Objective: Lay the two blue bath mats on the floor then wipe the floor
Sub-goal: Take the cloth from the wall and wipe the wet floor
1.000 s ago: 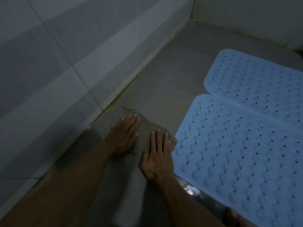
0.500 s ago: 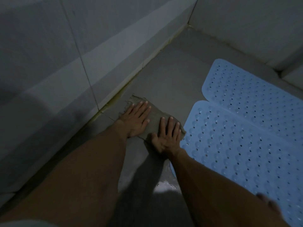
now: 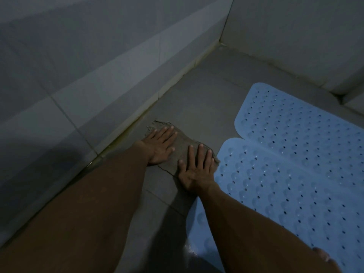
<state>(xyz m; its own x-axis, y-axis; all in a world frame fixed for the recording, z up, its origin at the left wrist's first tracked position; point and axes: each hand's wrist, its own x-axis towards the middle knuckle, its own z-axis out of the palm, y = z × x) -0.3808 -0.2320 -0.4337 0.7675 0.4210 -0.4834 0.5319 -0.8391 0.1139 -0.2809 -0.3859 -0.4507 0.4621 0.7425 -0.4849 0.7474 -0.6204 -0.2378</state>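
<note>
Two hands flat on a rag beside two laid blue mats

Two hands press a brown rag (image 3: 182,149) onto the grey tiled floor (image 3: 204,99). Landmark: the rag.

Left hand (image 3: 160,147) lies palm down on the rag's left part, fingers spread and straight, tips near the rag's far frayed edge. Nothing is gripped; the hand is splayed flat. Its wrist sits off the rag's near-left edge on the bare floor.

Right hand (image 3: 195,171) lies palm down on the rag's near-right part, fingers also straight and spread, pointing away from the person. No grasp, just flat pressure. The heel of that hand hangs past the rag's near edge. A strip of rag shows between the two hands; they do not touch each other.

Near blue mat (image 3: 285,190) lies flat on the floor just right of the rag, its rounded corner almost touching the rag's right end by the right hand's little finger. Whether they actually touch I cannot tell. Far blue mat (image 3: 301,119) lies flat beyond and right of the rag, apart from it, with bare floor between. The two mats meet edge to edge, or overlap slightly. Both have rows of bumps and small holes.

Left wall (image 3: 88,79) runs close along the rag's left side, the frayed far corner near the yellowed grout line. Back wall (image 3: 295,36) is well beyond the rag.

A wet sheen (image 3: 190,250) shows on the floor near of the rag, between the forearms.

Light is dim.
</note>
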